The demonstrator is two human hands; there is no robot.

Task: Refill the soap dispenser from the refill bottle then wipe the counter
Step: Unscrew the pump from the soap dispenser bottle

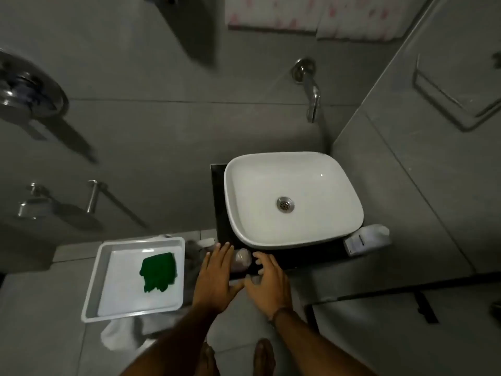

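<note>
Both hands hover spread and empty, left hand [217, 270] and right hand [267, 278] flanking the soap dispenser [242, 259] on the desk [298, 257] edge. It stands between them, touching neither; the refill bottle [366, 240] lies sideways well off right, nearer the right hand.

Narrow dark table [298, 257] at frame centre, mostly filled by the white basin [292, 199], leaving only a thin strip along the near edge. On that strip, a small rounded translucent dispenser [241, 259] wedged between the left hand [217, 272] and right hand [267, 278], both spread wide. White bottle [366, 240] lying at the strip's right end, close to the wall. Tap spout [311, 99] overhanging the basin. Lower left, a white tray [92, 289] holding a green cloth [158, 271]; open floor below the hands.
</note>
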